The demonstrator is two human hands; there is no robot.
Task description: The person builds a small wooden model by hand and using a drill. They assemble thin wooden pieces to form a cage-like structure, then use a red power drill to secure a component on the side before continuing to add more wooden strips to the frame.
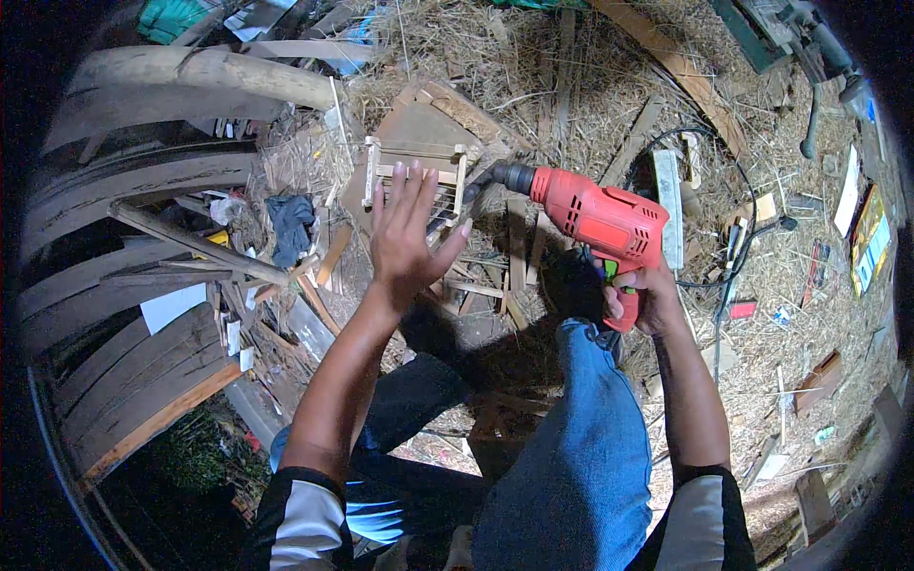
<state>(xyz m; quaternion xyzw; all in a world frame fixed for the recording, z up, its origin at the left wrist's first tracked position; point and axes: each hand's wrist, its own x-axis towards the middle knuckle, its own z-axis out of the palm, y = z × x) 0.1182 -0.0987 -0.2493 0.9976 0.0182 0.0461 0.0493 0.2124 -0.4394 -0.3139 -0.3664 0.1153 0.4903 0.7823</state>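
Note:
My left hand [407,233] lies flat with its fingers stretched over a small slatted wooden frame [460,179], hiding much of its near side. The frame rests on a flat brown board [409,122] on the ground. A red power drill [609,217] is gripped in my right hand [655,293], fingers wrapped round the handle. The drill's black chuck [514,178] points left, and a dark attachment at its front reaches the frame's right side. Whether that tip touches the wood I cannot tell.
Curved timbers [205,76] stand along the left. A dark cloth [289,230] lies among wood scraps. The black cord [738,262] loops across straw on the right, near a pale block [668,205]. A vise-like metal tool [809,43] is at the upper right.

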